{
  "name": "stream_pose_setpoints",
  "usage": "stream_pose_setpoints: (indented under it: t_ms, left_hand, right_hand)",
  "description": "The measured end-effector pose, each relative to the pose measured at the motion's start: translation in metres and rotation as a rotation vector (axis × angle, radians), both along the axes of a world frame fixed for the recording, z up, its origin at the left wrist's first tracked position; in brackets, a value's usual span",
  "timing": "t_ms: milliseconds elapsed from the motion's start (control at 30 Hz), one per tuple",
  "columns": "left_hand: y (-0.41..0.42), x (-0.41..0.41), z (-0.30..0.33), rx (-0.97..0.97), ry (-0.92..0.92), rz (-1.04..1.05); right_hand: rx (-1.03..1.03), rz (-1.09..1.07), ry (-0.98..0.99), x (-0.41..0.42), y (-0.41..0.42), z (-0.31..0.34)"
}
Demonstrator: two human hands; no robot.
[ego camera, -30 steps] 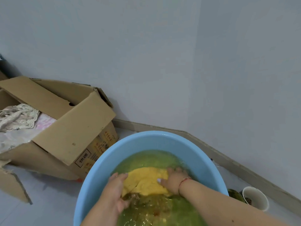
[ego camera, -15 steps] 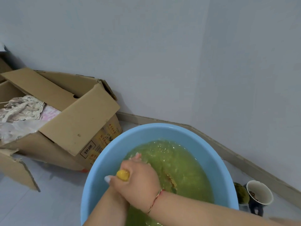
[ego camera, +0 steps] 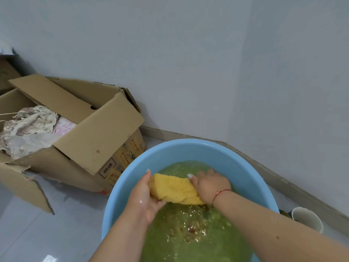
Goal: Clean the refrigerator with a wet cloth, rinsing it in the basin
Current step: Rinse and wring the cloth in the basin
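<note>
Low in the frame, centre: yellow cloth bunched and lifted just above the greenish water, inside the blue basin. Left hand gripping its near-left end, fingers curled under. Right hand clamped on the far-right end, thumb on top, red string at the wrist. Cardboard box of fabric upper left; paper cup at lower right by the skirting.

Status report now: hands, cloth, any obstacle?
Left hand and right hand grip cloth ends. Cloth above water in basin. No obstacle seen.
</note>
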State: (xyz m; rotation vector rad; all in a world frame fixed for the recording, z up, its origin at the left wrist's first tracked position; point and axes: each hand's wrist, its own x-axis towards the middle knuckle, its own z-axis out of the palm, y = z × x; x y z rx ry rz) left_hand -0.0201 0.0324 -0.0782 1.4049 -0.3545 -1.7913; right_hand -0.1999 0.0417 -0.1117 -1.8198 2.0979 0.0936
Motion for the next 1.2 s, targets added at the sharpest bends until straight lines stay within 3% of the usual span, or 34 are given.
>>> stream_pose_setpoints:
  t_ms: [67, 133, 167, 267, 300, 367, 433, 500, 600, 700, 833, 933, 1000, 1133, 1200]
  left_hand:
    - [-0.001, 0.016, -0.011, -0.036, -0.234, -0.063]
    - [0.001, 0.025, -0.018, -0.075, -0.497, -0.263]
    - [0.003, 0.026, -0.019, -0.094, -0.674, -0.392]
    - [0.009, 0.02, -0.009, -0.302, -1.432, -0.814]
    - [0.009, 0.018, -0.006, -0.407, -1.564, -0.885]
    - [0.01, 0.013, -0.004, -0.619, -1.439, -0.996]
    - [0.013, 0.005, -0.001, -0.733, -1.021, -1.034]
    - [0.015, -0.003, -0.003, -0.721, -0.704, -0.909]
    - [0.015, -0.009, -0.001, -0.708, -0.594, -0.658]
    - [0.008, -0.01, 0.005, -0.588, -0.387, -0.451]
    - [0.002, -0.017, 0.018, -0.499, 0.019, -0.154]
    - [0.003, -0.02, 0.028, -0.46, 0.326, -0.067]
    - [0.004, -0.017, 0.027, -0.412, 0.492, 0.0]
    - [0.006, -0.01, 0.027, -0.435, 0.495, -0.209]
    - [0.003, -0.002, 0.029, -0.531, 0.172, -0.384]
  right_hand:
    - [0.153, 0.023, -0.006, -0.008, 0.003, -0.006]
    - [0.29, 0.115, -0.001, -0.01, 0.008, -0.011]
    - [0.338, 0.165, 0.047, -0.008, 0.01, -0.013]
    - [0.383, 0.257, 0.139, 0.005, 0.009, -0.014]
    - [0.376, 0.298, 0.134, 0.008, 0.006, -0.007]
    - [0.349, 0.371, 0.109, 0.012, -0.001, 0.016]
    - [0.253, 0.439, 0.075, 0.015, -0.006, 0.049]
    - [0.097, 0.503, -0.013, 0.017, -0.007, 0.087]
    - [-0.093, 0.464, -0.321, 0.012, -0.011, 0.124]
    - [-0.256, 0.226, -0.698, -0.012, -0.022, 0.123]
    - [-0.088, -0.126, -1.143, -0.018, -0.017, 0.066]
    - [0.141, -0.209, -1.545, 0.012, -0.003, 0.031]
    - [0.292, -0.242, -1.692, 0.031, 0.004, 0.03]
    - [0.421, -0.327, -1.63, 0.031, 0.007, 0.038]
    - [0.505, -0.386, -1.625, 0.021, 0.006, 0.048]
